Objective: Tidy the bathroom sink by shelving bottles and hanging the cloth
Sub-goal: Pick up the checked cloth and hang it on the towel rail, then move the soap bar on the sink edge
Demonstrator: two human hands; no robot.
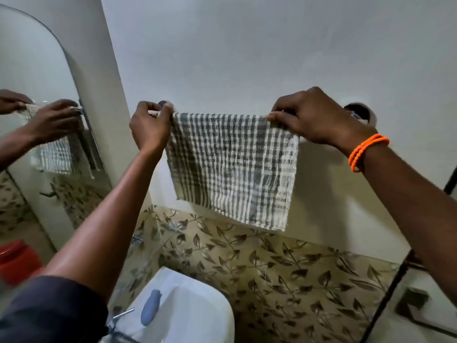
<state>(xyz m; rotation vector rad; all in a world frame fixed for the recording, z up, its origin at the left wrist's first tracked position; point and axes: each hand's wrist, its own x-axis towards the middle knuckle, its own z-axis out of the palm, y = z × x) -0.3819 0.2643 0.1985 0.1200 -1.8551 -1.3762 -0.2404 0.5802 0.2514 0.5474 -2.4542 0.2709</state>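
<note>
Curved mirror (pixel 29 78) at upper left of the frame. Red container (pixel 17 262) at lower left edge. White toilet tank (pixel 188 308) at bottom centre, bearing a blue oblong (pixel 150 306). Leaf-patterned tiles (pixel 284 273) across lower right.

Thin, loosely woven cloth (pixel 232 167), grey-and-cream check, crinkled and matt, frayed at lower edge. Painted wall (pixel 247 45) matt, faintly textured. Leaf-patterned tiles (pixel 284 268) below with slight sheen. Glossy white ceramic cistern (pixel 193 308) at bottom edge, smooth. Mirror (pixel 29 82) at left edge, glass, reflective. Red container (pixel 17 261), plastic, glossy. Orange wristband (pixel 366 151), beaded, matt.
</note>
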